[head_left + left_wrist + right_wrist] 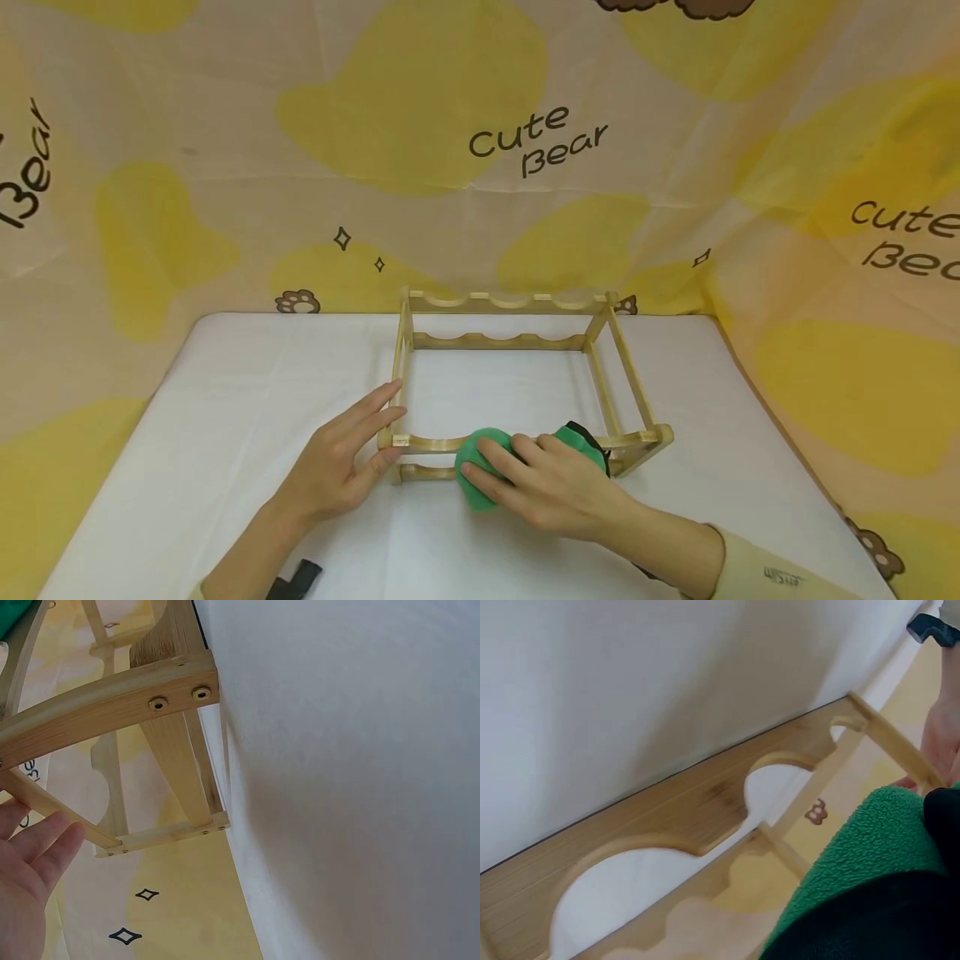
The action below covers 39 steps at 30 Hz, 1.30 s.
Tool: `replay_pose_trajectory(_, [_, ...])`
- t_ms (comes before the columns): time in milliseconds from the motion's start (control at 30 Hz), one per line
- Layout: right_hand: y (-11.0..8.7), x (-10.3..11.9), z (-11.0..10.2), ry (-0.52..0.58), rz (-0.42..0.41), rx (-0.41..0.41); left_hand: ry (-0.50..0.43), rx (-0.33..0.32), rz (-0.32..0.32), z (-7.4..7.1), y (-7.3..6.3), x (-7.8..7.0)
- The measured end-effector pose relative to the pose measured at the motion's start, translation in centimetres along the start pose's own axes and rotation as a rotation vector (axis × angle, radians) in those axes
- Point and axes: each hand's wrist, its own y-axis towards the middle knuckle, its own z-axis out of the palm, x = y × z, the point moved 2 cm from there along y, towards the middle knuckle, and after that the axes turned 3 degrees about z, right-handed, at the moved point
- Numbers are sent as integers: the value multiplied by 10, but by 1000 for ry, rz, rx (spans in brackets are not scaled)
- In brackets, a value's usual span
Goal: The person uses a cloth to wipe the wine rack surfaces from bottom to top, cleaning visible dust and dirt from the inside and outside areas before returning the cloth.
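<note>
A wooden rack with scalloped rails, like a wine rack [433,444], stands on the white table, its front rails nearest me. My left hand [335,457] touches its front left corner, fingers extended along the side rail and thumb near the front. In the left wrist view, the left fingers [56,851] lie lightly bent against that rail. My right hand [551,483] holds a green cloth [480,493] with black trim over the upper front rail, fingertips pressing on it. Fuzzy green fabric fills the lower right of the right wrist view; the right fingers are hidden there.
White cloth covers the table [247,375] around the rack. A patterned yellow and beige curtain [420,100] rises behind and at both sides. Near the left wrist is a black strap-like piece [303,575]. Dark stains [721,793] mark a lower rail.
</note>
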Motion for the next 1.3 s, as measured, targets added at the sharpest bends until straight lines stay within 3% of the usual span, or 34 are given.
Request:
replay_pose_trajectory(367, [33,16,8,-59,7,-34,-8,10,9,-2,2,0])
replay_pose_trajectory(633, [44,23,13,-101,-18,-53,-7,6,26,-1,4,-1])
replay_pose_trajectory(1067, [34,22,7,-81,6,52,0,28,-12,-2,1,-2])
replay_pose_trajectory(1300, [22,20,2,-67,15,69,4,19,-9,-2,0,-2])
